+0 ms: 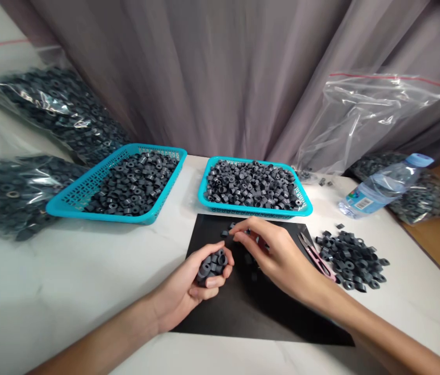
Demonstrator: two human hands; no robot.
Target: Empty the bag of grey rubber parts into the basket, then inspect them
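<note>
My left hand point(200, 276) is cupped around a handful of small dark grey rings point(212, 266) above the black mat point(239, 317). Just right of it, my right hand point(261, 242) hangs over the mat with thumb and forefinger bent close together. Whether anything sits between those fingertips is too small to tell. Near them a few loose rings point(225, 234) lie on the mat, partly hidden by my right hand. Pink-handled snips point(319, 260) rest at the mat's right edge, beside a pile of grey rings point(354, 263) on the white table.
Two blue baskets point(151, 212) point(259, 210) of rings stand behind the mat. Bags of rings point(20, 192) are at the left. A water bottle point(384, 187), an upright clear bag point(360, 114) and another filled bag point(423, 195) are at the right.
</note>
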